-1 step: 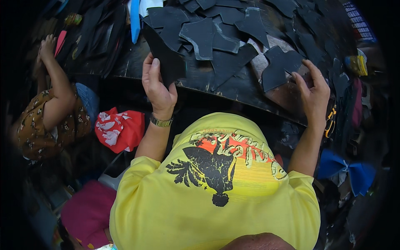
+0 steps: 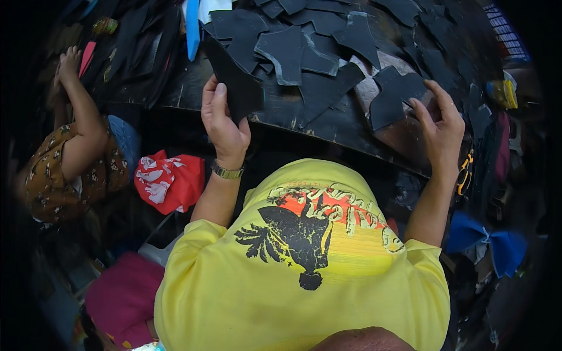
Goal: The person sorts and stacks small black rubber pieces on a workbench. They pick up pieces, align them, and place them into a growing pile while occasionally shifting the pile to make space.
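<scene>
At the table (image 2: 278, 105), the left hand (image 2: 226, 123) pinches a black piece (image 2: 239, 85), the right hand (image 2: 442, 124) half-curled, hold unclear.

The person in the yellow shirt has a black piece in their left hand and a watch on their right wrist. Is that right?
Not quite: the watch is on the left wrist, as the head view shows. The left hand does hold a black piece, and the shirt is yellow.
</scene>
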The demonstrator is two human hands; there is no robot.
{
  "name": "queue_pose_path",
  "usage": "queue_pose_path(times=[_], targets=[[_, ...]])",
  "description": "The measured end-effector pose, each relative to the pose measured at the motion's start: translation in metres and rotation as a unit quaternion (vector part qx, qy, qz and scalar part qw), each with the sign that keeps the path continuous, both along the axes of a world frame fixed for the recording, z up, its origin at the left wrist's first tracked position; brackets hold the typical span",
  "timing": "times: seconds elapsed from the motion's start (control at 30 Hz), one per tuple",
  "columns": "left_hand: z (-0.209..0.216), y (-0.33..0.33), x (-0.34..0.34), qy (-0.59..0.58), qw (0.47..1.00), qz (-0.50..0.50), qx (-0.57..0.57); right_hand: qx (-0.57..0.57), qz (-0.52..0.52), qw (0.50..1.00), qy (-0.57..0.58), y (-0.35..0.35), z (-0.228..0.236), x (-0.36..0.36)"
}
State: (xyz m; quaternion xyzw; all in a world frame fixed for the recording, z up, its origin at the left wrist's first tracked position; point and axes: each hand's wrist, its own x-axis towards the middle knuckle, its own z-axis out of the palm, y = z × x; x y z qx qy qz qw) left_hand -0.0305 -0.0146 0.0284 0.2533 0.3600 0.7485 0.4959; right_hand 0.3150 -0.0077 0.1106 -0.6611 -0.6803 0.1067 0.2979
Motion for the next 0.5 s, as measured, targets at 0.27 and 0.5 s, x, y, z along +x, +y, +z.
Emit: queue_pose_path(times=[0.27, 0.5], targets=[[-0.007, 0.002, 0.012, -0.039, 0.999, -0.011, 0.003, 0.04, 0.274, 0.96, -0.048, 0.022, -0.019, -0.093], [-0.006, 0.01, -0.002, -0.043, 0.999, -0.002, -0.01, 0.068, 0.296, 0.95, -0.069, 0.032, -0.03, -0.115]])
